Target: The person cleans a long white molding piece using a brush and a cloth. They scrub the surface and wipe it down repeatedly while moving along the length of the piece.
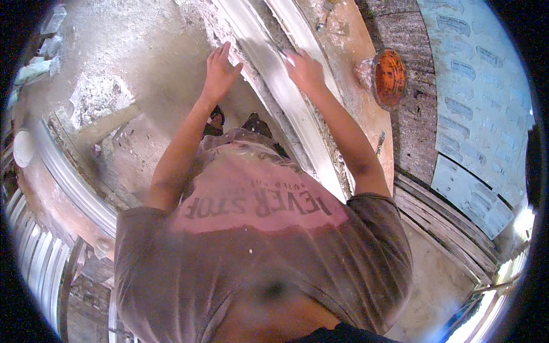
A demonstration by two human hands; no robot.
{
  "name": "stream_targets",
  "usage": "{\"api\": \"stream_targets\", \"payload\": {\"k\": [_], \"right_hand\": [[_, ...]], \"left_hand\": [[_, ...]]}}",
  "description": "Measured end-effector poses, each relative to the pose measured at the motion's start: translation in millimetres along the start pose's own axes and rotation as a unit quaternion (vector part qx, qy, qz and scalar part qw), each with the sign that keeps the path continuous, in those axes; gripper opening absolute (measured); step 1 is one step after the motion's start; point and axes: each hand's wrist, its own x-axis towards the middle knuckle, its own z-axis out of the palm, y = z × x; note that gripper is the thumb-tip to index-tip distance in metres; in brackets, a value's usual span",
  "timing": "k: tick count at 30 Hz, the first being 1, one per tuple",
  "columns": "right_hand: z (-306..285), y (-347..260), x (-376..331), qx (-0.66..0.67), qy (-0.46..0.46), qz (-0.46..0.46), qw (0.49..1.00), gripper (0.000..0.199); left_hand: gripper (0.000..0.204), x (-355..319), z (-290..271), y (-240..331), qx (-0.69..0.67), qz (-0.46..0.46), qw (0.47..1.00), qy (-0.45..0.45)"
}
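A long white ribbed moulding point(269, 74), which looks like plaster, runs from the top of the view down to the right in front of me. My left hand point(222, 71) is at its rough left edge, fingers stretched and thumb apart, holding nothing. Over the moulding's right side, my right hand point(305, 70) is closed. A small dark bit shows at its fingertips, too blurred to name. Beside the right hand lies a second white ribbed strip point(300, 26).
A round orange container point(390, 79) stands on the brown board point(357, 74) to the right. Light blue panels point(474, 86) are farther right. At the left are a curved ribbed strip point(74, 171), a heap of white crumbs point(100, 100) and several pale slats point(43, 257).
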Motion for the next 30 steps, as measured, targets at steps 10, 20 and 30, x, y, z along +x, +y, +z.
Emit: {"api": "stream_targets", "payload": {"k": [10,20,30], "right_hand": [[-8.4,5.7,12.2,-0.030,-0.030,-0.008,0.999,0.036],[-34.5,-35.7,101.4,0.115,0.025,-0.045,0.992,0.034],[48.0,27.6,-63.9,0.137,-0.027,0.034,0.990,0.041]], "left_hand": [[0.073,24.6,-23.3,-45.5,0.042,-0.004,0.999,0.031],[0.072,78.0,-30.5,-51.6,0.104,0.046,0.993,-0.027],[0.068,93.1,-53.2,-64.9,0.109,-0.076,0.991,-0.019]]}}
